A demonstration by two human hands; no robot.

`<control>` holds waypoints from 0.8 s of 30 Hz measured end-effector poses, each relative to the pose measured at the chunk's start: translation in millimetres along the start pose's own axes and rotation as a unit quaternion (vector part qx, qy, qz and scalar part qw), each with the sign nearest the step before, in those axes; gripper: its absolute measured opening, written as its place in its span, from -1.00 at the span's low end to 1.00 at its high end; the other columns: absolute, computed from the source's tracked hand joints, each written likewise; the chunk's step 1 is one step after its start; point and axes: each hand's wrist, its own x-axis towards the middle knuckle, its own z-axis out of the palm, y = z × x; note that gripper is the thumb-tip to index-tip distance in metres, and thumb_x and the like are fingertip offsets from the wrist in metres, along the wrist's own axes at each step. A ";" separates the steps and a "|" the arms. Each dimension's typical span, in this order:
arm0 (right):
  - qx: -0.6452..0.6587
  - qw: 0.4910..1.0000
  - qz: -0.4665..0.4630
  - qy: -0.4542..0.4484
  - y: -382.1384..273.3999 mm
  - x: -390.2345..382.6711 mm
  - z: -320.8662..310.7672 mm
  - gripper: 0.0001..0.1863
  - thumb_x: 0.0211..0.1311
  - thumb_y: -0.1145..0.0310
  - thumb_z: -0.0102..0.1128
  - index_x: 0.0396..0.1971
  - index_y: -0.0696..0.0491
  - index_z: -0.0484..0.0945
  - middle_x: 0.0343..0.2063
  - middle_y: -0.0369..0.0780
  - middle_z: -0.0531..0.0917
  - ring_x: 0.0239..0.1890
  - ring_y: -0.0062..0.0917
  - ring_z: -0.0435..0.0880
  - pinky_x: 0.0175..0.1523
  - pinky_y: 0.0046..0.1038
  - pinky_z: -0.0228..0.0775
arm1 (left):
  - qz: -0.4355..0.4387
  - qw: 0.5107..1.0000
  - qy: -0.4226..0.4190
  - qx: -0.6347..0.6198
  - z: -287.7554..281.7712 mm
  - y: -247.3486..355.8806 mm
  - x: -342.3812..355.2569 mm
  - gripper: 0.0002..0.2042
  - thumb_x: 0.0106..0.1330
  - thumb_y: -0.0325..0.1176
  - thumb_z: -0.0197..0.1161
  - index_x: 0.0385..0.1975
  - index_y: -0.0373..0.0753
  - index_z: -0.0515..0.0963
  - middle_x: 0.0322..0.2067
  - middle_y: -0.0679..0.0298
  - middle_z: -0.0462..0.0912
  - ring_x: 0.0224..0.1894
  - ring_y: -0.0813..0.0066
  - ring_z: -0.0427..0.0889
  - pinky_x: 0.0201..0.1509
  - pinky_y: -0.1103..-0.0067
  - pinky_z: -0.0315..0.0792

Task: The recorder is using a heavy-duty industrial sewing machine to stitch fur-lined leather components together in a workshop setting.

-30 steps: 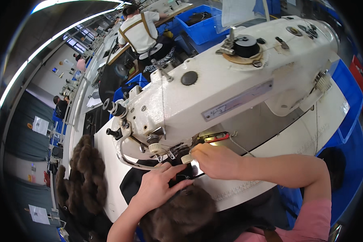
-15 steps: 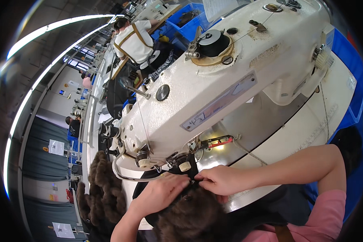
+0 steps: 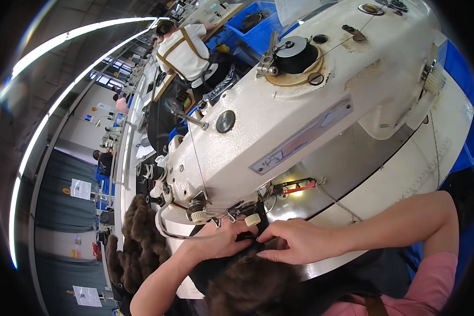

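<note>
Under the head of a white sewing machine (image 3: 300, 121), my left hand (image 3: 221, 242) presses and grips black cloth (image 3: 216, 268) close to the needle area. My right hand (image 3: 300, 241) is just right of it, its index fingertip and thumb on the same cloth near a fold. Both hands have bent fingers, and their tips nearly meet. Dark brown fur (image 3: 255, 287), joined to or lying on the cloth, bulges below my hands. The needle itself is hidden behind the machine's parts and my fingers.
More brown fur pieces (image 3: 137, 242) are piled left of the machine. A red-and-black tool (image 3: 295, 186) lies by the small lamp under the arm. Blue bins (image 3: 258, 31) stand at the back, near a co-worker in a white shirt (image 3: 187, 52).
My left hand has moved up toward the needle area. The right thumb has spread lower, away from the index finger. The whole view has shifted slightly, with the machine now further right.
</note>
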 end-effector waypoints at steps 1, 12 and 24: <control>0.008 1.000 -0.017 0.018 -1.1 -0.3 1.3 -0.49 0.24 0.02 0.23 -0.06 0.17 0.50 -0.20 -0.06 0.59 -0.28 -0.31 0.67 -0.11 -0.35 0.51 | -0.022 0.999 -0.018 -0.038 2.9 -3.1 0.1 -0.70 0.21 -0.26 0.27 -0.06 -0.11 0.52 -0.30 0.15 0.60 -0.35 0.21 0.63 -0.20 0.41 0.51; -0.061 0.984 -0.111 0.124 -35.6 -33.2 77.5 -0.56 0.36 0.22 0.05 0.11 0.17 0.36 0.20 0.04 0.29 0.16 0.09 0.36 0.31 -0.13 0.19 | -0.043 0.985 -0.038 -0.165 -2.5 3.2 0.8 -0.72 0.11 -0.41 0.27 -0.16 -0.22 0.50 -0.22 0.22 0.52 -0.21 0.34 0.57 -0.11 0.49 0.46; 0.011 0.954 -0.232 0.187 -31.2 -11.7 130.9 -0.56 0.34 0.31 0.09 0.18 0.11 0.37 0.29 -0.02 0.28 0.26 -0.09 0.31 0.30 -0.12 0.16 | -0.021 0.920 0.347 0.184 6.6 10.7 -22.2 -0.85 0.05 -0.40 0.27 -0.37 -0.07 0.70 -0.54 0.17 0.65 -0.45 0.18 0.66 -0.35 0.38 0.57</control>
